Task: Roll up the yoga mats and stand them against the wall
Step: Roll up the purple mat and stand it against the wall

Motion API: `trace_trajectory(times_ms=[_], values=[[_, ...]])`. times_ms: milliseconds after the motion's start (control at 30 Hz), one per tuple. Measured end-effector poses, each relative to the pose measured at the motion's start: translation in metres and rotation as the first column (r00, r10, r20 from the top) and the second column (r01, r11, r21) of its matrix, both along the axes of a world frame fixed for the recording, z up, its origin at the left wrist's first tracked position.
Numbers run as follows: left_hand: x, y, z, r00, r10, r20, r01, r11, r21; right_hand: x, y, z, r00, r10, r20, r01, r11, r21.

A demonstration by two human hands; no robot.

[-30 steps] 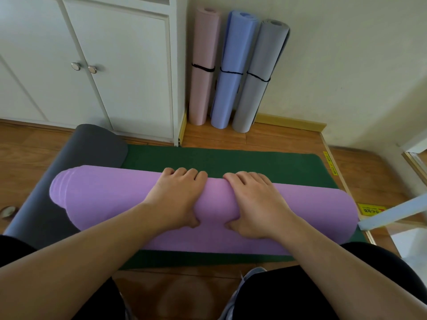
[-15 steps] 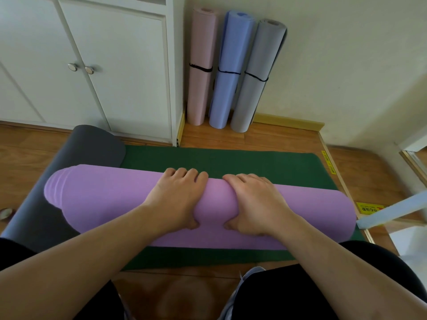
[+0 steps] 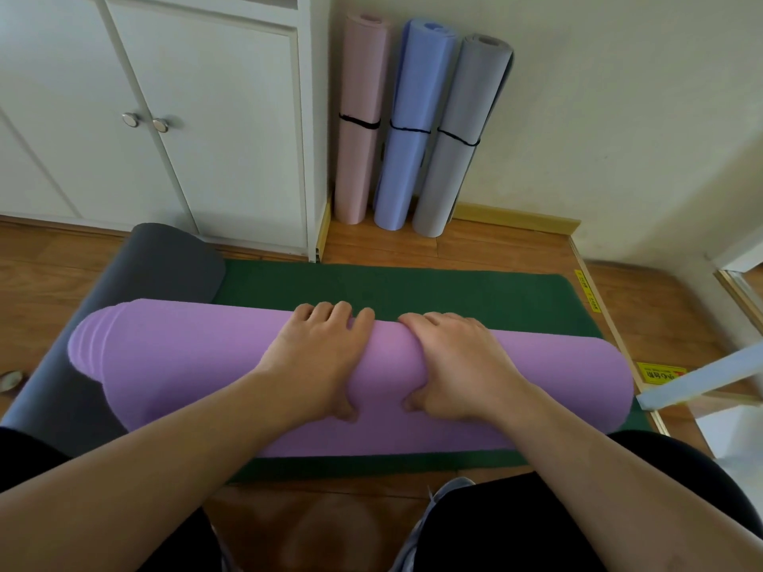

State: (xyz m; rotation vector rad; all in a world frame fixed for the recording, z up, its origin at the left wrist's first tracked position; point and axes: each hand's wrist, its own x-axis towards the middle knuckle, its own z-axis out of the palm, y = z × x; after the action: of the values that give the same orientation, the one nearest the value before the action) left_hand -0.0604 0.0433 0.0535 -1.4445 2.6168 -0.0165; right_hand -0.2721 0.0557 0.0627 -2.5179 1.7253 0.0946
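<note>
Both hands' grip (image 3: pixel 318 357) (image 3: pixel 454 361) wraps purple mat roll (image 3: pixel 186 365) atop green mat (image 3: pixel 454 291).

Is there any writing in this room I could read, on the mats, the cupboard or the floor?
Yellow sticker on the floor at the right: red mark and dark characters, seen upside down and too blurred to read.
Yellow strip label on the floor trim beside the green mat: small print, too small to read.
Purple mat, the three standing mats and the white cupboard: no text visible.
</note>
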Motion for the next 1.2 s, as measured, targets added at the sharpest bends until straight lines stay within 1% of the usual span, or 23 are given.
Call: trace_trajectory(times_ms=[67,100,167,233,300,400,467,567,633,700,800,867,1000,1100,1200], values=[[-0.002,-0.001,-0.002,1.0,-0.006,-0.011,0.006,1.0,-0.017,-0.001,0.001,0.0,1.0,0.002,0.014,-0.002,1.0,0.016],[0.0,-0.003,-0.002,0.999,-0.011,-0.04,0.011,1.0,-0.009,0.0,0.002,-0.001,1.0,0.011,0.011,-0.012,1.0,0.012],[0.004,-0.008,0.004,0.993,-0.004,-0.115,0.007,1.0,0.027,0.0,0.006,-0.005,0.999,0.04,-0.028,-0.04,0.999,-0.012],[0.008,-0.011,0.01,0.989,0.023,-0.147,-0.014,0.998,0.062,0.003,0.008,-0.008,0.994,0.054,-0.095,-0.057,0.998,-0.034],[0.009,-0.012,0.012,0.988,0.046,-0.147,-0.032,0.995,0.099,0.005,0.007,-0.008,0.993,0.05,-0.111,-0.054,0.998,-0.038],[0.009,-0.011,0.012,0.987,0.039,-0.153,-0.022,0.993,0.113,0.006,0.003,-0.004,0.996,0.055,-0.065,-0.058,0.997,-0.053],[0.009,-0.008,0.01,0.991,0.01,-0.133,0.002,0.996,0.089,0.004,0.001,-0.001,0.998,0.053,-0.044,-0.056,0.997,-0.061],[0.005,-0.003,0.004,0.999,-0.026,-0.031,0.027,0.999,0.022,0.002,0.0,0.001,1.0,0.023,-0.021,-0.023,0.999,-0.033],[0.001,-0.002,0.0,1.0,-0.028,-0.011,0.028,1.0,-0.002,0.001,0.001,0.002,1.0,0.02,-0.012,-0.021,1.0,-0.015],[0.001,-0.005,0.0,0.999,-0.024,-0.045,0.024,1.0,0.0,0.002,0.003,0.0,0.999,0.048,-0.026,-0.049,0.998,-0.034],[0.005,-0.01,0.005,0.993,-0.001,-0.122,0.008,0.998,0.057,0.003,0.007,-0.003,0.99,0.079,-0.121,-0.086,0.995,-0.057],[0.007,-0.011,0.008,0.992,0.019,-0.122,-0.007,0.996,0.092,0.006,0.007,-0.006,0.987,0.067,-0.145,-0.076,0.996,-0.057],[0.008,-0.008,0.01,0.992,0.042,-0.116,-0.026,0.991,0.133,0.007,0.005,-0.006,0.995,0.07,-0.075,-0.074,0.996,-0.05],[0.007,-0.004,0.007,0.998,0.01,-0.068,-0.004,0.996,0.084,0.002,0.002,-0.003,0.997,0.067,-0.04,-0.069,0.996,-0.053],[0.0,0.003,0.0,1.0,0.028,-0.001,-0.028,0.999,0.018,-0.001,-0.001,-0.001,0.999,0.037,0.026,-0.038,0.999,0.014]])
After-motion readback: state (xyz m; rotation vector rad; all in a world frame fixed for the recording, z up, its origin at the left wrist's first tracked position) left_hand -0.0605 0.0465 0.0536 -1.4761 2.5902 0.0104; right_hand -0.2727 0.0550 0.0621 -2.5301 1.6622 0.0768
